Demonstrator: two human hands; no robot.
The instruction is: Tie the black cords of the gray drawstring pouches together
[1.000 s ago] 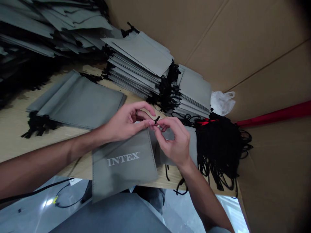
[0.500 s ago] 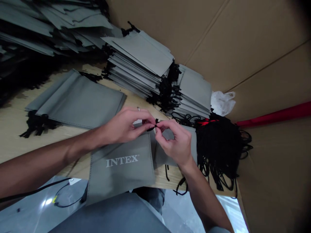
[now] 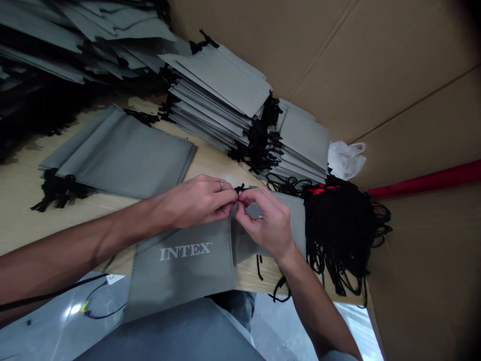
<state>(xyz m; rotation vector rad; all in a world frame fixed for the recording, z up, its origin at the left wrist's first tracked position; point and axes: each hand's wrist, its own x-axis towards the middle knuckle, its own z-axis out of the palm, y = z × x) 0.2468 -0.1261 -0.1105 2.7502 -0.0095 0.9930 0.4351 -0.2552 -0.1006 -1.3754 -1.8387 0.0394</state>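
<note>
L hand (image 3: 203,203), ring on one finger: fingers curled in, tips pinched narrow on a blk cord (image 3: 240,188). R hand (image 3: 268,218): thumb + forefinger also pinched on same cord, tips just beside L's; exact grip on the knot too small to tell. Cord's at top R corner of gray INTEX pouch (image 3: 184,271), which lies print up under L hand & wrist, lower part hanging past front edge of the counter (image 3: 18,205). 2nd gray pouch (image 3: 296,220) flat under R hand, partly hidden.

Further out: to L, a few overlapping flat pouches (image 3: 128,155) w/ blk cord ends bunched at near L corner. Behind hands, tall pouch stack (image 3: 225,85), then lower stack (image 3: 304,130) to its R, cord ends sticking out betw. R of R hand, big blk cord heap (image 3: 338,235) w/ red tie (image 3: 317,189) on top. Clear plastic bag (image 3: 345,159) behind heap, agst cardboard wall (image 3: 376,60). Red strip (image 3: 432,178) runs R from heap. Far upper L, messy pouch pile (image 3: 120,25).
</note>
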